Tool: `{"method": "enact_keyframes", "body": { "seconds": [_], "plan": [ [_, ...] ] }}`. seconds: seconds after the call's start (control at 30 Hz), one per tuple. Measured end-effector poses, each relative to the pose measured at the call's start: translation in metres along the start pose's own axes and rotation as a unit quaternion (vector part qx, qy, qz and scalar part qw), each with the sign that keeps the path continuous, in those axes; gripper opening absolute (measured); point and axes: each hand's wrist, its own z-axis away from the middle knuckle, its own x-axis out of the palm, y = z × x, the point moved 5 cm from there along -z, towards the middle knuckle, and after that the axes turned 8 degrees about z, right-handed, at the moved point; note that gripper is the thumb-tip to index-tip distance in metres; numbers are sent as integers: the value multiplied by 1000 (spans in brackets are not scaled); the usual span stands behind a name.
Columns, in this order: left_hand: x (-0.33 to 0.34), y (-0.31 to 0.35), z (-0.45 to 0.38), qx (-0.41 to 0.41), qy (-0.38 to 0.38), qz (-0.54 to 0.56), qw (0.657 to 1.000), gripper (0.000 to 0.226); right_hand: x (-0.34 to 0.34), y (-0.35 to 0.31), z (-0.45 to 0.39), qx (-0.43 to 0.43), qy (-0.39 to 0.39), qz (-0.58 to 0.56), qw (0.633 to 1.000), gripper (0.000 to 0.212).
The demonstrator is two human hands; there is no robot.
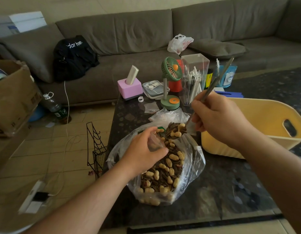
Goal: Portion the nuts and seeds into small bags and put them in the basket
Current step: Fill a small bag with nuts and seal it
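A large clear plastic bag (pixel 193 166) lies open on the dark table, full of peanuts and sunflower seeds (pixel 165 176). Over it, my left hand (pixel 144 151) pinches a small clear bag (pixel 154 141) held open. My right hand (pixel 219 120) grips the long handle of a metal spoon (pixel 212 86). The spoon's bowl, heaped with nuts and seeds (pixel 176 130), hovers just above the small bag's mouth. To the right stands the yellow plastic basket (pixel 258 115), partly hidden behind my right arm.
Spare small bags (pixel 151 107) lie behind the big bag. The table's back holds a pink box (pixel 129 88), a green fan (pixel 171 68), a clear straw container (pixel 193 78) and a blue cup (pixel 225 75). A black wire rack (pixel 95 149) stands on the floor to the left.
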Motion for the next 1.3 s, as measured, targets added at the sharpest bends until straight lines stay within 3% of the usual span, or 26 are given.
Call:
{"method": "enact_keyframes", "body": {
  "seconds": [0.2,0.7,0.9,1.3],
  "plan": [
    [2,5,-1,-12,29,20,999,66,-3,-21,4,-83,-4,43,996,14],
    [13,11,-1,-48,48,71,995,61,22,-34,10,-246,25,184,951,19],
    [12,11,-1,-43,50,59,996,63,24,-36,13,-275,37,197,940,15],
    [13,16,1,-48,65,61,995,59,29,-44,21,-304,38,224,925,28]
  ]
}}
